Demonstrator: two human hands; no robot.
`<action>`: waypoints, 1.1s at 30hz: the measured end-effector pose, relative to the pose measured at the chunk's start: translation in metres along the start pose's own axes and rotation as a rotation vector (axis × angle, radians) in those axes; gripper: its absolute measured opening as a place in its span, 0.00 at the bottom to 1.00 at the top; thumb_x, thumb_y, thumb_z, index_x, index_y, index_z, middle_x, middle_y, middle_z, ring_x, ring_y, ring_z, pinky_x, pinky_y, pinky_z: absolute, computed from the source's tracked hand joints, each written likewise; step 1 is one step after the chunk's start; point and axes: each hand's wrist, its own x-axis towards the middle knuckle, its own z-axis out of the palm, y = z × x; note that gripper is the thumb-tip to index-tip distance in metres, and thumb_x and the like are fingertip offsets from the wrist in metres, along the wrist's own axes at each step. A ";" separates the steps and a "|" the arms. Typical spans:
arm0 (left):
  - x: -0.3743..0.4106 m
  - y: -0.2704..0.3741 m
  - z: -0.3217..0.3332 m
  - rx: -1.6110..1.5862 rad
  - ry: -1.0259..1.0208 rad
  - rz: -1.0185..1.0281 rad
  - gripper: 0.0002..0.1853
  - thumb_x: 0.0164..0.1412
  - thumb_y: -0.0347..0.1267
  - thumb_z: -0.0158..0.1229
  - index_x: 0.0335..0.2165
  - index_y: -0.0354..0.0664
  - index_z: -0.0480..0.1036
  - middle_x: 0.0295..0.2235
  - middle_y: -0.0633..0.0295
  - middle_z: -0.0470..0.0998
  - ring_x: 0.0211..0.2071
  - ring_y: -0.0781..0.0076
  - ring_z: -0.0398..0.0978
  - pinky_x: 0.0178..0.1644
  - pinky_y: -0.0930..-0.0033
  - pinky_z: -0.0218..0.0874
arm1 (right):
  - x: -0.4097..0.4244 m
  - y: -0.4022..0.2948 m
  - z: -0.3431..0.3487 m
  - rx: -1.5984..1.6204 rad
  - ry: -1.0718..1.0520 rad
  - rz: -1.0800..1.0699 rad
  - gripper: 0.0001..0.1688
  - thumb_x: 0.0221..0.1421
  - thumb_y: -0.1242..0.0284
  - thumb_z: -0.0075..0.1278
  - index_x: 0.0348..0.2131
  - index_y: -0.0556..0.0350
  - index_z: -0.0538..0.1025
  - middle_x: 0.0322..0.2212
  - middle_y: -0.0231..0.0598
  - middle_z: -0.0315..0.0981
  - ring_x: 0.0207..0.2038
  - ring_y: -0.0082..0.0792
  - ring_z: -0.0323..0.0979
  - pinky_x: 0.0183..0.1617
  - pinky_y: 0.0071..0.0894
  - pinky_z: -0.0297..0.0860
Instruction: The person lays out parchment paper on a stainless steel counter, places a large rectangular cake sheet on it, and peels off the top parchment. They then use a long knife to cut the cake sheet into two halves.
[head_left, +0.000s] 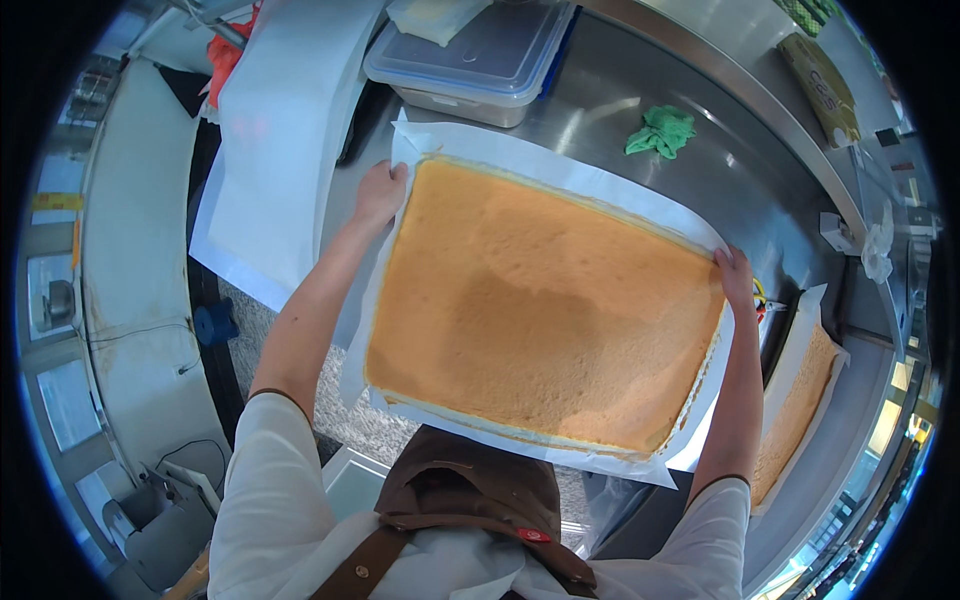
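A large rectangular sheet of golden sponge cake (540, 300) lies flat on white baking paper (555, 161), whose edges stick out all round it. My left hand (380, 193) grips the paper at the far left corner, with the thumb on top. At the far right corner, my right hand (735, 276) pinches the paper beside the cake. The cake's near edge reaches out in front of my brown apron (480, 480). What lies under the cake is hidden.
A lidded plastic container (469, 64) and a crumpled green cloth (663, 131) rest on the steel worktop (581, 97). White paper sheets (274, 142) lie at the left. Yellow-handled scissors (760, 289) are by my right hand; another sponge sheet (799, 409) is farther right.
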 end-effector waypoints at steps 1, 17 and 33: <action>0.001 -0.005 0.002 0.041 0.013 0.117 0.16 0.58 0.41 0.50 0.32 0.37 0.68 0.28 0.46 0.75 0.32 0.46 0.74 0.36 0.51 0.64 | -0.001 -0.003 -0.001 0.013 -0.003 -0.012 0.20 0.55 0.66 0.47 0.44 0.61 0.72 0.36 0.56 0.72 0.39 0.48 0.72 0.43 0.37 0.65; -0.028 0.064 -0.023 0.167 0.348 0.852 0.18 0.53 0.26 0.53 0.44 0.36 0.63 0.45 0.53 0.67 0.48 0.53 0.63 0.51 0.59 0.56 | -0.004 0.009 -0.008 0.146 -0.034 0.022 0.21 0.57 0.64 0.47 0.41 0.67 0.72 0.29 0.50 0.76 0.33 0.33 0.74 0.40 0.29 0.66; 0.015 0.086 -0.037 0.062 -0.317 0.644 0.09 0.59 0.34 0.49 0.29 0.39 0.69 0.25 0.57 0.71 0.28 0.57 0.66 0.36 0.66 0.58 | -0.046 -0.055 -0.072 0.179 0.013 -0.040 0.19 0.58 0.64 0.46 0.37 0.65 0.73 0.24 0.43 0.74 0.30 0.27 0.69 0.38 0.27 0.65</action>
